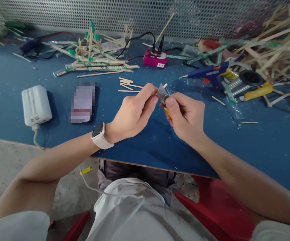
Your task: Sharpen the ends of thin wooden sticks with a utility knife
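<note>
Over the front middle of the blue table, both of my hands meet. My right hand (186,115) is closed around a knife (163,95) with a broad metal blade and some yellow on its handle; the blade points up and away from me. My left hand (136,112) pinches a thin wooden stick (165,86), whose pale end shows just behind the blade. Fingers hide most of the stick, and I cannot tell whether the blade touches it. Short cut wooden pieces (126,81) lie just beyond my left hand.
A phone (83,102) and a white power bank (35,105) lie at left. Behind are wrapped chopsticks (102,65) and a pink power socket (155,59). To the right are a blue glue gun (211,74), a wire spool (246,82) and a stick heap (278,50).
</note>
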Tool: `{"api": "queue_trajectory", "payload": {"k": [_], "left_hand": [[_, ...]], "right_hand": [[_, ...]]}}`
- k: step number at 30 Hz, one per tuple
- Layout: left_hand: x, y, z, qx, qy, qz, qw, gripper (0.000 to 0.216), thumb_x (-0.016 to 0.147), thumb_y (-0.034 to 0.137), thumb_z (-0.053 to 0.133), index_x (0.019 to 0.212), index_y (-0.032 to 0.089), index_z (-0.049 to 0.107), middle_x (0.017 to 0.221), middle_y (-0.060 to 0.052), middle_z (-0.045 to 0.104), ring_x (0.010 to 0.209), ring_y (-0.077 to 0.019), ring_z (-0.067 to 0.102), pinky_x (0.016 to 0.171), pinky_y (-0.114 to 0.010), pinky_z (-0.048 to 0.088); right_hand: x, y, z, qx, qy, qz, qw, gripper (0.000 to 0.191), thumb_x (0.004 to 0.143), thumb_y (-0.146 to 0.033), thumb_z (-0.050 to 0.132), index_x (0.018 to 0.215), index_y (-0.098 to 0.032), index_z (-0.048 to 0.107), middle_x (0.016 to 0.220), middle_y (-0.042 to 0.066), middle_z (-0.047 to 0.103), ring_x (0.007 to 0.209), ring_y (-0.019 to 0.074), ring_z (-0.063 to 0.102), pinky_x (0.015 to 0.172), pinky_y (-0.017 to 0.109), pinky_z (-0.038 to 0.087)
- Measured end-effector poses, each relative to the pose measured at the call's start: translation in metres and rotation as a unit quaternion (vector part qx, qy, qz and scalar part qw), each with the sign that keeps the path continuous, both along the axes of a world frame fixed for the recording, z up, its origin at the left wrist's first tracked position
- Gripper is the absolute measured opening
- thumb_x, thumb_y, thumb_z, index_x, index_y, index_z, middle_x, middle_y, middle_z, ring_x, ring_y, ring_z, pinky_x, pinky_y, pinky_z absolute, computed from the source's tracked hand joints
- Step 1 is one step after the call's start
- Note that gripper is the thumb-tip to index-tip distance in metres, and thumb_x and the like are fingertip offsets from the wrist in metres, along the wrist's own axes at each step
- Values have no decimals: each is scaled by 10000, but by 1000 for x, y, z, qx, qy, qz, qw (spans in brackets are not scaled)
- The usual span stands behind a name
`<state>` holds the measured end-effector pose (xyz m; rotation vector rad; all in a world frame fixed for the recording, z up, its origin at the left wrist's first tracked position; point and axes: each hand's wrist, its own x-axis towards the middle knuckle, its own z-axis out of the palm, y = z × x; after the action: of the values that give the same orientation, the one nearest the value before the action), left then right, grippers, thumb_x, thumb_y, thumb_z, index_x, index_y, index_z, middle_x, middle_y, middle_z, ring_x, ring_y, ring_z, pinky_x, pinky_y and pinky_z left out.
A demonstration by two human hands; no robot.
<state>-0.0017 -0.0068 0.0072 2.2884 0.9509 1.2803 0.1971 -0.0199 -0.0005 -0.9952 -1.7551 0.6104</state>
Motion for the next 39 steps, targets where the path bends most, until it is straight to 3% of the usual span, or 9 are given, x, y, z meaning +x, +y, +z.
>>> {"api": "queue_trajectory", "payload": {"k": [6, 11, 20, 27, 32, 39], "left_hand": [[0, 0, -1, 10, 11, -30, 999, 104, 1121, 315, 507, 1039, 250, 506, 625, 76, 461, 489, -92, 453, 514, -272, 361], [1, 1, -4, 10, 16, -12, 1000, 129, 1135, 350, 519, 1101, 228, 546, 635, 81, 469, 498, -87, 459, 514, -271, 351], [3, 3, -5, -27, -5, -9, 1000, 204, 1122, 345, 563, 959, 241, 495, 670, 78, 418, 530, -75, 366, 538, -257, 346], [4, 1, -1, -48, -29, -19, 998, 306, 1138, 395, 519, 881, 230, 505, 630, 74, 403, 505, -77, 367, 524, -265, 328], [3, -2, 1, -54, -17, -25, 998, 269, 1169, 373, 429, 991, 232, 575, 646, 59, 457, 502, -85, 426, 528, -273, 347], [0, 2, -2, -50, -5, -27, 998, 263, 1161, 361, 432, 925, 251, 473, 666, 47, 487, 516, -106, 450, 531, -292, 362]], "right_hand": [[-1, -1, 4, -14, -7, 0, 1000, 440, 1129, -528, 564, 818, -236, 672, 568, -24, 576, 496, 122, 503, 524, 329, 369], [-2, -2, 6, -25, 11, 11, 1000, 464, 1129, -523, 565, 776, -231, 637, 551, -29, 558, 483, 113, 505, 516, 309, 385], [-5, -3, 5, -36, 15, 8, 999, 501, 1128, -550, 556, 751, -223, 604, 565, -26, 558, 496, 108, 504, 528, 307, 396], [0, 5, 6, -82, 116, -33, 989, 470, 1074, -633, 608, 814, -244, 648, 546, -43, 516, 379, 106, 441, 392, 316, 303], [4, 4, 4, -32, 55, -7, 998, 460, 1100, -603, 583, 840, -241, 699, 558, -25, 550, 456, 120, 496, 480, 319, 374], [3, 0, 5, -50, 12, 27, 998, 472, 1110, -591, 570, 854, -222, 716, 560, -29, 565, 482, 114, 494, 516, 319, 373]]}}
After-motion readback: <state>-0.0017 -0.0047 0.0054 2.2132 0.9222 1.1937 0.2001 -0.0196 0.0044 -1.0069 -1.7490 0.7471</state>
